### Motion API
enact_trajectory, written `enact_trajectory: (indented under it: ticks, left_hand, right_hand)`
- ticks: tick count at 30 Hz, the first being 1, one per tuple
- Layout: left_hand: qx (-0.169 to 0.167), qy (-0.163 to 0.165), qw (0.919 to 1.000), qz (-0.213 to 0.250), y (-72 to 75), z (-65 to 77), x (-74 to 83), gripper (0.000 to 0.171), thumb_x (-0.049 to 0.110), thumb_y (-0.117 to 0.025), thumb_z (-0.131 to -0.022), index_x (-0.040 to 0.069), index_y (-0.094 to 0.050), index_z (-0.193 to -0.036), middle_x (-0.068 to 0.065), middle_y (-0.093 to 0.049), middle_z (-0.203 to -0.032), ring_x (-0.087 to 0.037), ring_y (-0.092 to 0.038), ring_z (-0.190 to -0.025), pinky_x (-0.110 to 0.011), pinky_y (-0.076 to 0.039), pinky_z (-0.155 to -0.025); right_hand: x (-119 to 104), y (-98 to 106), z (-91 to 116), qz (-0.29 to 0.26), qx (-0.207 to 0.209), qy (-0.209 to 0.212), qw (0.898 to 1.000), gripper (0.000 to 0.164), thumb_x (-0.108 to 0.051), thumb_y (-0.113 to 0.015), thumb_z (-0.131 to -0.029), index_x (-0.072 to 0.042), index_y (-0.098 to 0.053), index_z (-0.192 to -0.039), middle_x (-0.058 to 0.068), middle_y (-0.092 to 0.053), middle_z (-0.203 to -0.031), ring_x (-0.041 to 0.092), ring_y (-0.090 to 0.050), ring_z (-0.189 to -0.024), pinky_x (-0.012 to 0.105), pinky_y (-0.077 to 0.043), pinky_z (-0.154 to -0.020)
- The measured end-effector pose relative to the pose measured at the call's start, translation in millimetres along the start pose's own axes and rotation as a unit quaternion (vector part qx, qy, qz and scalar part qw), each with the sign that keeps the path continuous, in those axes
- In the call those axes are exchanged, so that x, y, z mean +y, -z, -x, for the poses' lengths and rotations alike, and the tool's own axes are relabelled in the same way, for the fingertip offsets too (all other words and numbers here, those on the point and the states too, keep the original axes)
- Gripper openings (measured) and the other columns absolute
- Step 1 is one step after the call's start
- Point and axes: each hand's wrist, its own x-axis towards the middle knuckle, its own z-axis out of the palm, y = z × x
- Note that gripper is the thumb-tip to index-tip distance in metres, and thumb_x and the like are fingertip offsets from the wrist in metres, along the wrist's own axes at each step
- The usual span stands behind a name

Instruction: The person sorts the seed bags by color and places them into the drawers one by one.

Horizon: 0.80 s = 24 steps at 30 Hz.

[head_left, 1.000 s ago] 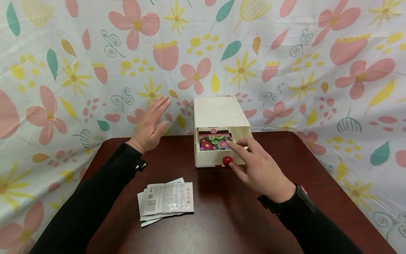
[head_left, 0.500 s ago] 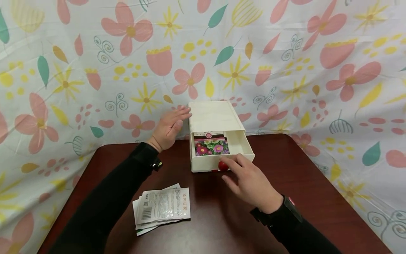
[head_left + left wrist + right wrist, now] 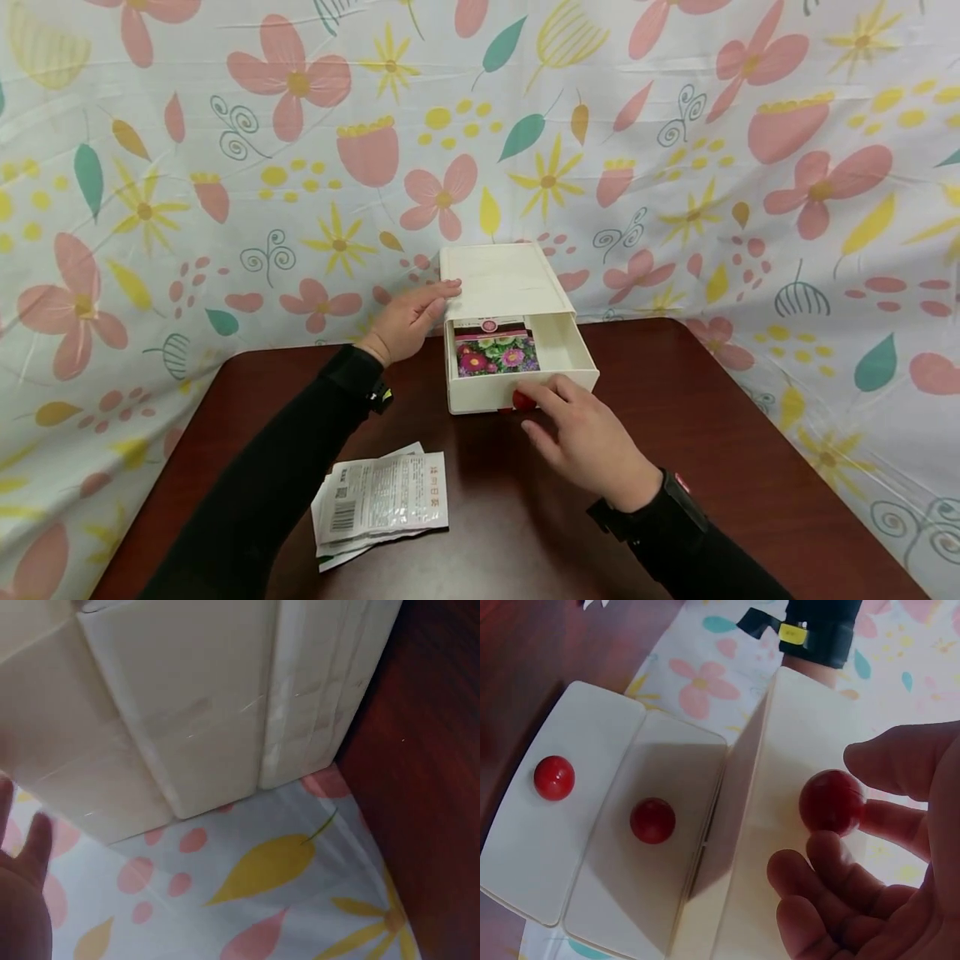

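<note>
A small cream drawer cabinet [image 3: 502, 279] stands at the back of the table, its top drawer [image 3: 480, 393] pulled out. Inside that drawer, on the left, lies a seed packet [image 3: 495, 354] picturing pink and purple flowers. My right hand [image 3: 592, 437] is at the drawer front, with curled fingers around its round red knob [image 3: 831, 802]; the thumb [image 3: 900, 757] is just beside the knob in the right wrist view. My left hand [image 3: 408, 323] reaches to the cabinet's left side, fingers straight, fingertips at the top edge.
A loose stack of pale packets [image 3: 386, 504], barcode side up, lies on the dark red table [image 3: 517, 533] at front left. Two lower drawers [image 3: 607, 847] with red knobs are closed. A flower-printed cloth [image 3: 300, 183] hangs right behind the cabinet.
My left hand has moved right, to the cabinet's side. The right hand's fingers have come down from above the drawer front onto the knob. The drawer stays pulled out.
</note>
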Motion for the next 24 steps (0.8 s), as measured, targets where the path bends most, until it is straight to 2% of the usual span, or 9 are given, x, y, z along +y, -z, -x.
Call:
enact_trajectory:
  ticks: [3,6,8,16,24]
  left_hand:
    - [-0.009,0.018,0.9997,0.012,-6.2,2.3,-4.3,0.036,0.018,-0.045,-0.108,0.003,-0.061,-0.136,-0.008,-0.051,-0.146,-0.019,-0.036,-0.141,-0.033,-0.027,-0.115]
    - [-0.001,0.018,0.9995,0.028,-11.7,4.6,-9.0,0.033,0.016,-0.045,-0.108,0.003,-0.063,-0.133,-0.009,-0.052,-0.146,-0.019,-0.034,-0.143,-0.031,-0.025,-0.115]
    - [0.006,0.02,0.9989,0.041,-13.7,5.0,-10.5,0.033,0.016,-0.044,-0.109,0.003,-0.063,-0.132,-0.009,-0.051,-0.146,-0.017,-0.033,-0.143,-0.03,-0.025,-0.115]
    - [0.02,0.014,0.9984,0.051,-15.3,3.7,-12.2,0.032,0.015,-0.045,-0.108,0.003,-0.064,-0.13,-0.008,-0.052,-0.145,-0.016,-0.033,-0.143,-0.031,-0.024,-0.115]
    - [0.024,0.025,0.9976,0.06,-16.6,5.0,-15.6,0.035,0.022,-0.043,-0.109,0.003,-0.065,-0.131,-0.006,-0.052,-0.146,-0.013,-0.032,-0.143,-0.03,-0.025,-0.115]
  right_hand:
    - [0,-4,2,-0.006,0.001,-0.004,1.0,0.048,-0.019,-0.077,-0.088,-0.012,-0.06,-0.132,0.002,-0.059,-0.108,0.016,-0.059,-0.09,0.034,-0.053,-0.073]
    - [0,-7,2,-0.016,0.006,-0.007,1.0,0.046,-0.02,-0.075,-0.089,-0.011,-0.059,-0.131,0.002,-0.063,-0.115,0.017,-0.062,-0.102,0.037,-0.055,-0.081]
    - [1,-10,0,-0.023,0.014,-0.007,1.0,0.043,-0.02,-0.074,-0.09,-0.01,-0.059,-0.129,0.001,-0.064,-0.114,0.015,-0.062,-0.103,0.036,-0.054,-0.082]
    - [0,-18,-9,-0.038,0.054,-0.024,0.998,0.029,-0.016,-0.078,-0.086,-0.013,-0.062,-0.11,-0.006,-0.06,-0.091,0.007,-0.054,-0.074,0.028,-0.052,-0.064]
    - [0,-23,-14,-0.044,0.061,-0.04,0.996,0.026,-0.019,-0.075,-0.087,-0.013,-0.061,-0.108,-0.006,-0.057,-0.085,0.009,-0.05,-0.068,0.026,-0.048,-0.057]
